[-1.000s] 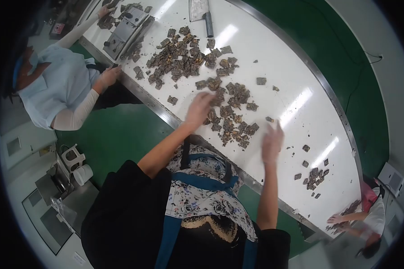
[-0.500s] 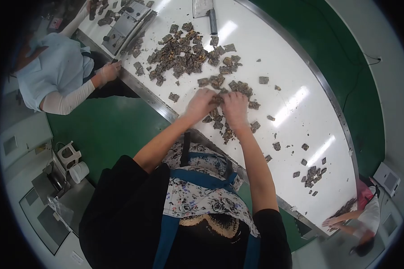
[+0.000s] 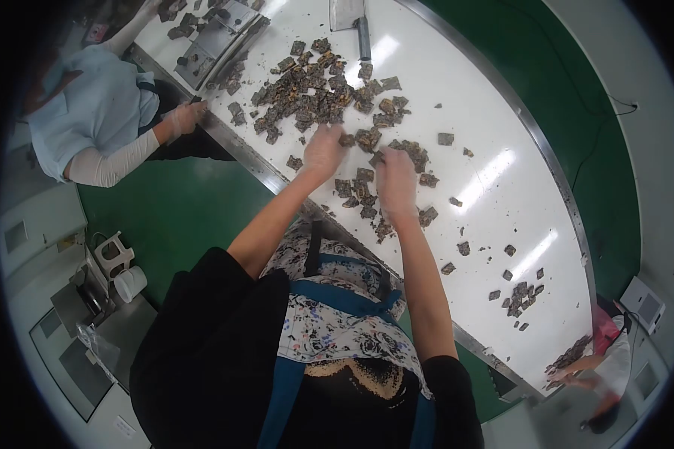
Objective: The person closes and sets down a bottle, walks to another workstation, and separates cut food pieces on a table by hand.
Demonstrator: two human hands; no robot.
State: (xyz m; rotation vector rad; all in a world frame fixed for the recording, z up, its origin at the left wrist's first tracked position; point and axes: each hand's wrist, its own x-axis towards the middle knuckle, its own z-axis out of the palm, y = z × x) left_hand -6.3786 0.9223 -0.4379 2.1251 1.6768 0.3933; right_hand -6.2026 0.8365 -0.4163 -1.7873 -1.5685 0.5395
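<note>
Hands (image 3: 325, 152) (image 3: 396, 183) amid dark pieces (image 3: 368, 139), cleaver (image 3: 363, 37) beyond — metal device (image 3: 216, 42) left

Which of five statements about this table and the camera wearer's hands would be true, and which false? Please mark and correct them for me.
1. A cleaver lies on the white table. True.
2. The left hand holds the cleaver. False: the cleaver lies apart from both hands.
3. The right hand is beside dark pieces. True.
4. The dark pieces form one neat stack. False: they lie in scattered heaps.
5. The floor is green. True.
</note>
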